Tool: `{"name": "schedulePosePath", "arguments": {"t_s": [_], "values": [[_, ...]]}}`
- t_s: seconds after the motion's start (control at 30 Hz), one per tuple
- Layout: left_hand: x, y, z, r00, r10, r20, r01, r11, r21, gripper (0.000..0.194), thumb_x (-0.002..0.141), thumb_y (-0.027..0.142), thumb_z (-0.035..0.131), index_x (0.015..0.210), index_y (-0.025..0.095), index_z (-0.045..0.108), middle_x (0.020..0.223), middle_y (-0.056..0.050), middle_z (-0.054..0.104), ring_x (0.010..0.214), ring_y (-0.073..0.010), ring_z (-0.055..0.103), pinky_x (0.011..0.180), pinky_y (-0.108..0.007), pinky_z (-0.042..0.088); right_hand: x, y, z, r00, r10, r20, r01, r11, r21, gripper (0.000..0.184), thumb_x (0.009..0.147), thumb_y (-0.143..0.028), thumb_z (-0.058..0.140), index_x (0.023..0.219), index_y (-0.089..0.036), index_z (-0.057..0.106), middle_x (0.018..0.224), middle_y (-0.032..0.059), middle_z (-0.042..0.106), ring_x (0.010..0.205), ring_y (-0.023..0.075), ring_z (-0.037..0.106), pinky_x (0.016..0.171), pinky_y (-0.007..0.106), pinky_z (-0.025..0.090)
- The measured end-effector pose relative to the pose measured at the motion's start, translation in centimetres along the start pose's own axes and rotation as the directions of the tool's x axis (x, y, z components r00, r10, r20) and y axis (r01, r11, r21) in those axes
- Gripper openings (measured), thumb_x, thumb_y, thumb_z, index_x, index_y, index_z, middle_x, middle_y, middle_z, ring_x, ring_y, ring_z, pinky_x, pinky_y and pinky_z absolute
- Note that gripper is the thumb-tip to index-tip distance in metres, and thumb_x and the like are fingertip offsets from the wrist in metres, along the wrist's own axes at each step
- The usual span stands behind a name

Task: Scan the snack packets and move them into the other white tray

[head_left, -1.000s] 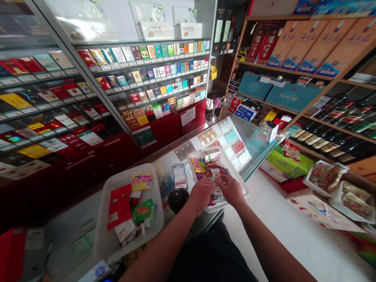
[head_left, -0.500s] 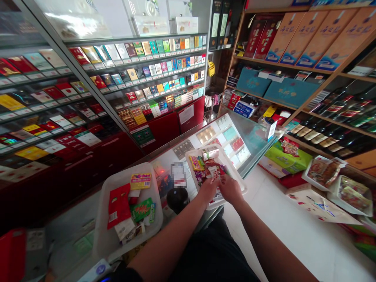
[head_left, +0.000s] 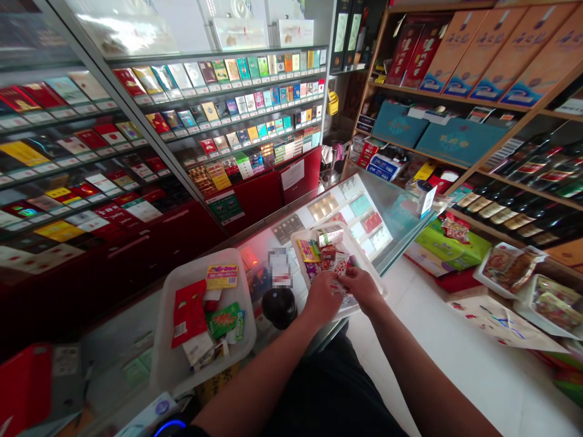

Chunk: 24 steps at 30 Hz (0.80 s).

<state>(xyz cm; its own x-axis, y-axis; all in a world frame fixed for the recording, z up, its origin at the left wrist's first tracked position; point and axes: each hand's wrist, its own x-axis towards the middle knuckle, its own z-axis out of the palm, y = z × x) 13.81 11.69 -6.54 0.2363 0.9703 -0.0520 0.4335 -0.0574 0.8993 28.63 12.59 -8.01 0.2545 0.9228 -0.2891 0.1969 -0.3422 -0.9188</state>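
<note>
1. Head view, the hands: the person's left hand (head_left: 324,296) and right hand (head_left: 364,289) come together over the smaller tray (head_left: 381,290), fingertips nearly meeting.
2. The left grip pinches the near end of a spotted packet (head_left: 340,263), and the right grip pinches it from the other side — the knuckles hide just how each finger sits.
3. That packet, pale with reddish dots, is over the middle of the smaller tray; whether it touches the wrappers underneath, I can't tell.
4. Around it in the same tray there's a white tube (head_left: 330,237) lying at the far end and a yellow pack (head_left: 306,250) by the left wall, with more wrappers crowded between.
5. A black, round-topped thing (head_left: 279,308) stands on the glass surface (head_left: 401,212), just beside the left forearm.
6. Further left is the bigger tub (head_left: 159,340), well apart from both hands. Inside lie a red bag (head_left: 190,314), a green bag (head_left: 223,320) and a yellow box (head_left: 221,276).
7. Beyond the surface, small boxes (head_left: 218,179) line the lit shelves — and dark bottles (head_left: 523,221) lie tilted on the rack at right.
</note>
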Motion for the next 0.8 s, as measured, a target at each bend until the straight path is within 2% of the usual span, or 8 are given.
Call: {"name": "schedulePosePath", "arguments": {"t_s": [0.1,0.2,0.3,0.47,0.57,0.63,0.7,0.8], "values": [[-0.7,0.4,-1.0,0.987,0.158,0.012,-0.159,0.982,0.102,0.050,0.075,0.002,0.057,0.121,0.017,0.061,0.137,-0.014,0.057,0.133,-0.0250,0.050,0.118,-0.042,0.037,-0.5,-1.2,0.4,0.984,0.132,0.122,-0.160,0.952,0.263,0.033,0.064,-0.036,0.082,0.085,-0.016,0.068,0.067,0.0022,0.068,0.052,0.0137,0.058,0.048,0.025,0.046],[-1.3,0.8,-2.0,0.976,0.213,0.042,-0.218,0.957,0.190,0.051,0.080,0.002,0.053,0.128,0.017,0.057,0.144,-0.015,0.053,0.137,-0.0257,0.048,0.119,-0.043,0.036,-1.2,-2.6,0.8,0.975,0.111,0.193,-0.177,0.912,0.371,0.045,0.062,-0.035,0.085,0.098,-0.016,0.068,0.078,0.0040,0.071,0.057,0.0135,0.061,0.051,0.024,0.049],[-1.6,1.3,-3.1,0.977,0.208,0.048,-0.214,0.944,0.252,0.040,0.086,0.007,0.052,0.123,0.018,0.059,0.142,-0.015,0.056,0.133,-0.0272,0.052,0.115,-0.044,0.041,-1.8,-3.7,1.0,0.974,0.065,0.215,-0.138,0.928,0.346,0.049,0.064,-0.041,0.084,0.105,-0.018,0.068,0.083,0.0047,0.072,0.061,0.0153,0.063,0.052,0.025,0.050],[-1.7,2.2,-5.0,0.986,0.162,-0.039,-0.148,0.960,0.240,0.021,0.095,0.019,0.048,0.108,0.021,0.064,0.118,-0.012,0.069,0.111,-0.0250,0.063,0.103,-0.041,0.047,-2.2,-4.4,1.3,0.955,-0.006,0.296,-0.075,0.962,0.261,0.040,0.078,-0.053,0.070,0.100,-0.020,0.071,0.080,0.0031,0.071,0.059,0.0149,0.061,0.055,0.027,0.052],[-1.8,2.7,-6.5,0.983,0.118,-0.142,-0.093,0.981,0.168,0.020,0.096,0.026,0.049,0.104,0.021,0.067,0.106,-0.009,0.073,0.101,-0.0242,0.066,0.096,-0.038,0.049,-2.0,-4.1,1.6,0.979,-0.002,0.204,-0.061,0.951,0.304,0.041,0.075,-0.051,0.075,0.099,-0.018,0.071,0.073,0.0014,0.069,0.054,0.0135,0.058,0.051,0.026,0.050],[-1.9,3.0,-7.4,0.980,0.030,-0.198,-0.018,0.998,0.061,0.020,0.094,0.033,0.054,0.097,0.022,0.069,0.096,-0.007,0.075,0.093,-0.0236,0.069,0.089,-0.036,0.051,-1.9,-4.0,1.7,0.994,-0.013,0.108,-0.022,0.947,0.320,0.040,0.072,-0.048,0.078,0.097,-0.018,0.071,0.071,0.0013,0.068,0.054,0.0138,0.058,0.049,0.026,0.049],[-1.9,2.9,-8.1,0.977,-0.080,-0.199,0.061,0.993,-0.102,0.023,0.093,0.040,0.056,0.091,0.022,0.070,0.087,-0.005,0.075,0.085,-0.0223,0.071,0.082,-0.034,0.053,-1.8,-4.0,1.7,0.997,-0.041,0.069,0.016,0.943,0.331,0.040,0.072,-0.045,0.079,0.100,-0.018,0.071,0.078,0.0029,0.071,0.057,0.0148,0.061,0.049,0.026,0.050],[-1.7,2.5,-9.0,0.972,-0.185,-0.143,0.123,0.923,-0.364,0.028,0.091,0.046,0.058,0.088,0.020,0.068,0.083,-0.004,0.074,0.079,-0.0211,0.073,0.075,-0.032,0.056,-1.9,-4.3,1.6,0.993,-0.064,0.097,0.025,0.931,0.363,0.046,0.072,-0.046,0.078,0.108,-0.018,0.070,0.092,0.0062,0.075,0.064,0.0174,0.066,0.052,0.028,0.052]]}}
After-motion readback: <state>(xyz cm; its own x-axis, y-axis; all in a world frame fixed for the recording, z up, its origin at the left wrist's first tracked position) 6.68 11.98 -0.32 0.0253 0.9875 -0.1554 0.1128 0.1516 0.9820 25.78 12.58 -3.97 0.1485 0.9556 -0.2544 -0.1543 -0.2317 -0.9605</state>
